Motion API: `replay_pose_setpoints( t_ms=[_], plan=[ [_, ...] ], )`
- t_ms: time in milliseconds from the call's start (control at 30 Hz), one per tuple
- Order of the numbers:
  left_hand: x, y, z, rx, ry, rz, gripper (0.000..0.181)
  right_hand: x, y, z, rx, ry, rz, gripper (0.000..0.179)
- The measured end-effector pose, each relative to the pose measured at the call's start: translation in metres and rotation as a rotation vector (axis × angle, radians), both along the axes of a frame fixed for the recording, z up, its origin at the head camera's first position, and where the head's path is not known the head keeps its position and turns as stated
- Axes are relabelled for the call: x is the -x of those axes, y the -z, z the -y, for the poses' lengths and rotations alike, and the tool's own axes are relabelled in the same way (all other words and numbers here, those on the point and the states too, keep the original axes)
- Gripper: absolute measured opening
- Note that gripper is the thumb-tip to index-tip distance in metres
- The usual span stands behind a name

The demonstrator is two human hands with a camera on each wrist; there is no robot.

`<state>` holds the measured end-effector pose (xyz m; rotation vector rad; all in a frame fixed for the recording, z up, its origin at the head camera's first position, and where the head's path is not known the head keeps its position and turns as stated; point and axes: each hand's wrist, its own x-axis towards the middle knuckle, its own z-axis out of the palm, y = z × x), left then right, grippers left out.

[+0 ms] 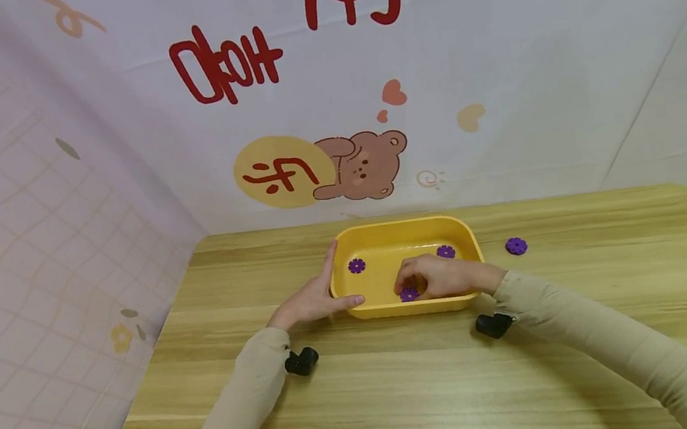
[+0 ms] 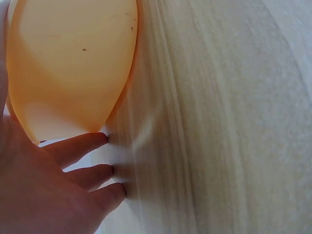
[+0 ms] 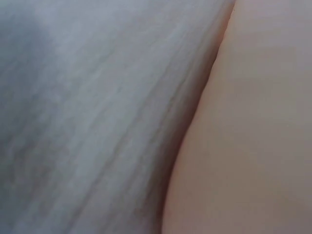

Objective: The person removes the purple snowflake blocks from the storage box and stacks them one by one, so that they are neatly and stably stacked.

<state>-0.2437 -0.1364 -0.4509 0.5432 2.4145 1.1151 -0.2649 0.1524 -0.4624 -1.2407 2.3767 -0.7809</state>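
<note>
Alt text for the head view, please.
A person's right hand reaches into a yellow tray, at one of three purple flower-shaped discs inside, while the left hand rests against the tray's left end. More purple discs lie to its right on the wooden table; a cartoon bear decorates the white backdrop.

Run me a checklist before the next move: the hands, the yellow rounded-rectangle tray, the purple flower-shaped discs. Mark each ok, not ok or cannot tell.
1. Yellow rounded-rectangle tray resting on the wood-grain tabletop: ok.
2. Left hand against the tray's left end: ok.
3. Right hand at the front purple flower-shaped disc inside the tray: ok.
4. Firm pinch on that disc: cannot tell; contact is unclear.
5. All purple discs inside the tray: not ok; some purple lies outside, to its right.
6. Right wrist view showing the fingertips: not ok.
</note>
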Motion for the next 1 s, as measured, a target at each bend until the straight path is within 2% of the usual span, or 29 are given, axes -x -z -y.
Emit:
replay_pose_setpoints(
  t_ms=[167, 467, 633, 867, 1000],
  plan=[
    [0.000, 0.000, 0.000, -0.002, 0.005, -0.007, 0.120, 0.000, 0.000, -0.001, 0.029, 0.020, 0.014, 0.026],
    [0.000, 0.001, 0.001, -0.020, 0.020, -0.016, 0.118, -0.002, -0.001, -0.002, 0.158, 0.068, 0.074, 0.023],
    [0.000, 0.001, 0.001, -0.015, 0.016, -0.014, 0.119, -0.002, -0.004, -0.002, 0.193, 0.089, 0.039, 0.024],
    [0.001, 0.002, 0.001, -0.010, 0.016, -0.007, 0.121, -0.002, -0.010, -0.005, 0.215, 0.070, -0.031, 0.025],
    [0.001, 0.002, 0.001, -0.004, 0.018, -0.010, 0.121, -0.001, -0.015, -0.009, 0.265, 0.078, -0.070, 0.025]
  ],
)
